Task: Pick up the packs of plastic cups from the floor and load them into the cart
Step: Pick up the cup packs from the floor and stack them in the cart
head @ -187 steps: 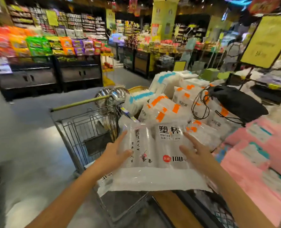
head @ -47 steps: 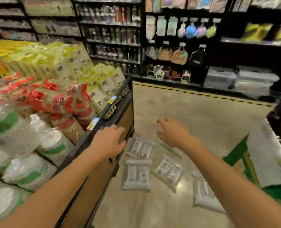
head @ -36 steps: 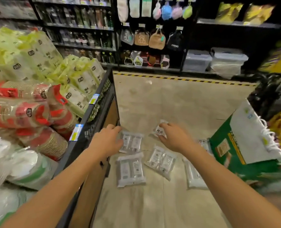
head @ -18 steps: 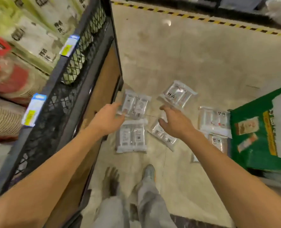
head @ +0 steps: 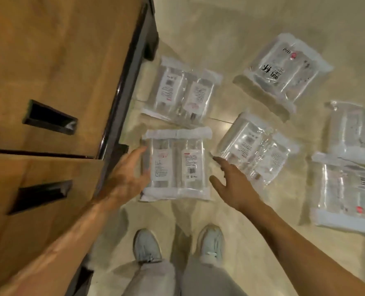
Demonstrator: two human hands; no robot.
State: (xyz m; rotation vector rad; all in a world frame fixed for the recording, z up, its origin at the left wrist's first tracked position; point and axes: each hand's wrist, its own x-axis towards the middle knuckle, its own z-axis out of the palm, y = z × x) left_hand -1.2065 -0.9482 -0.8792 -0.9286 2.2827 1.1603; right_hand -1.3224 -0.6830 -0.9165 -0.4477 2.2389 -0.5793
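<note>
Progress: this pickup hasn't started lifting, judging by the view. Six packs of cups are visible, all flat on the floor (head: 230, 28), and the cart is out of view, so the loaded count is unknown. Nearest pack (head: 175, 165) lies just ahead of the two pale shoes (head: 147, 244), close to the foot of the wooden cabinet (head: 60, 60). Left hand (head: 124, 180): fingers straight, against that pack's left edge, no wrap visible. Right hand (head: 232, 184): fingers spread wide, just beside its right edge; contact can't be told. Others: cabinet-side pack (head: 183, 92), far pack (head: 284, 69), middle pack (head: 256, 148), upper right pack (head: 356, 129) and lower right pack (head: 348, 193), both cut off by the frame. Left to do: grip, lift, load, six times as far as shown.
</note>
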